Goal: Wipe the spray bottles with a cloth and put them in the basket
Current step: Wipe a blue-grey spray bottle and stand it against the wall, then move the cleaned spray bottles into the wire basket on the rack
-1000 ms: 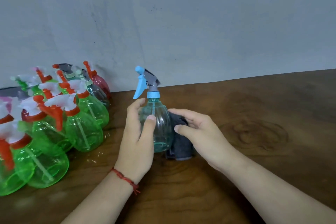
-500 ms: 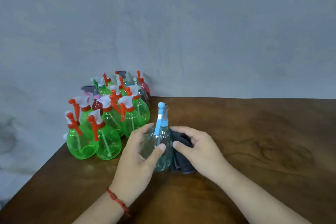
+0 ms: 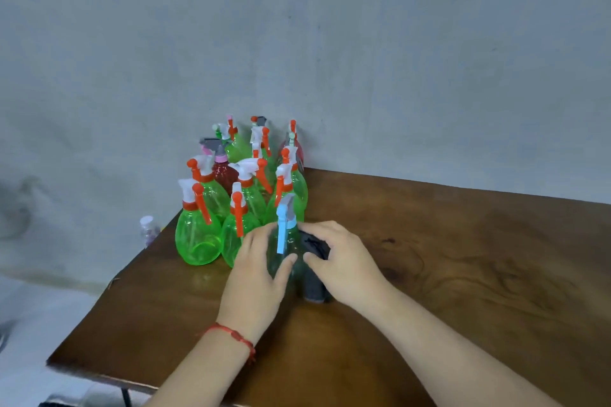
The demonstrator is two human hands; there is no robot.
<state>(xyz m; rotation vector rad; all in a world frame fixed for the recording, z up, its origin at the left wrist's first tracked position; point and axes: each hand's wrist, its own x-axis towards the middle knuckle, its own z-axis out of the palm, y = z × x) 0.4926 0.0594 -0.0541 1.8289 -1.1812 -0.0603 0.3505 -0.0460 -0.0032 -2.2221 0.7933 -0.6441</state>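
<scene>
The teal spray bottle stands upright on the table, long axis vertical, between both hands; the left hand curls round its left side; the right hand grips a dark cloth against its right side; green bottles crowd just behind; no basket shows.

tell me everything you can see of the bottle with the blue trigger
The spray bottle has a clear, teal-tinted plastic body with a light blue trigger and collar. It stands upright on the wooden table, before the green bottles. The left hand holds its body; the right hand presses a dark grey cloth against its side.
</scene>
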